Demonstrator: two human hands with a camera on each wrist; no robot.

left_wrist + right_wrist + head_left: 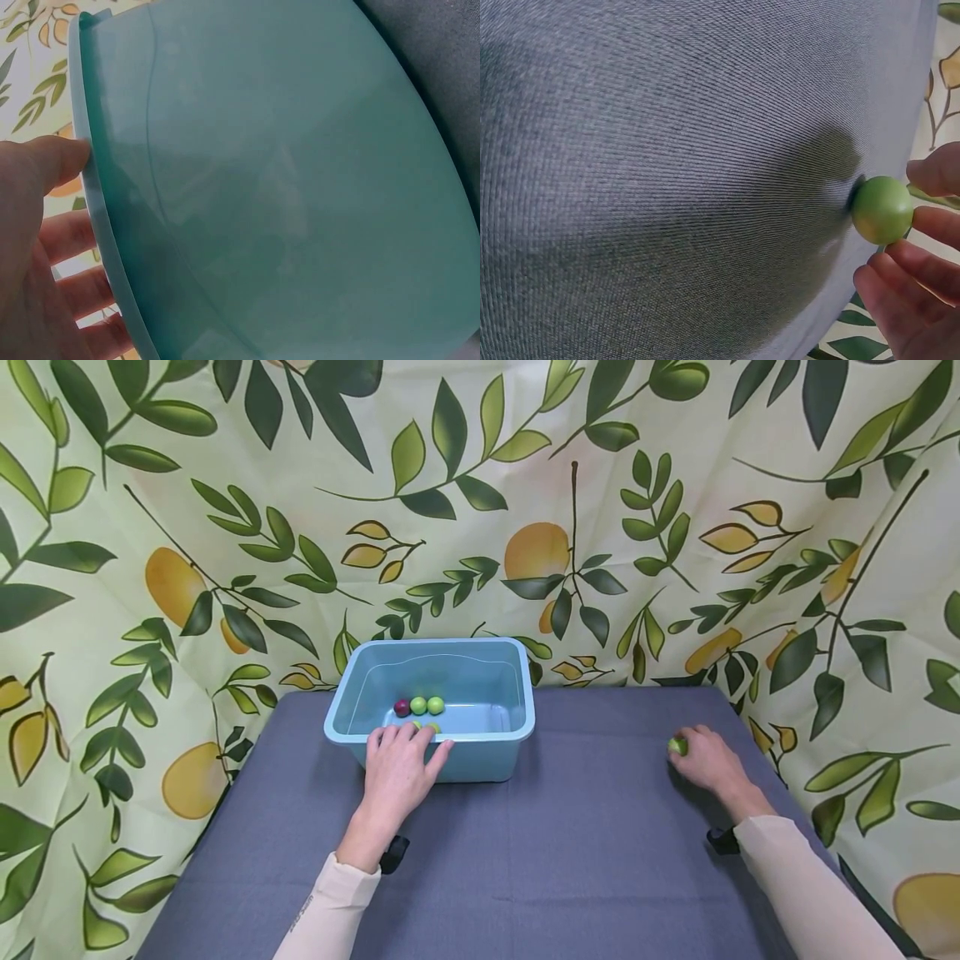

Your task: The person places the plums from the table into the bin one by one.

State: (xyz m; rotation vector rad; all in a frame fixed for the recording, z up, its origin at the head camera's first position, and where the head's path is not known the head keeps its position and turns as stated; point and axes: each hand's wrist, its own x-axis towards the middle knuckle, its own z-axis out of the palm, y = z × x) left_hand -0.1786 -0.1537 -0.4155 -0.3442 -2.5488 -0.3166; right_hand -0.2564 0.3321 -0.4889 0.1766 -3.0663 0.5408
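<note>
In the head view, my left hand [400, 771] holds the near rim of a light-blue plastic bin [480, 760]. The left wrist view shows its thumb [64, 161] on the rim and the fingertips hidden behind it. Inside the bin lie a dark red ball [402, 707] and several small green balls [436, 705], some partly covered by my left hand. Far to the right, my right hand [708, 764] holds a smooth, fruit-like green ball [883, 210] between thumb and fingers, close to the tablecloth.
A dark grey-blue cloth [585, 835] covers the table, with some creases near the front. Behind and at both sides hangs a pale curtain [480, 552] printed with leaves and orange fruit. The bin stands toward the table's back edge.
</note>
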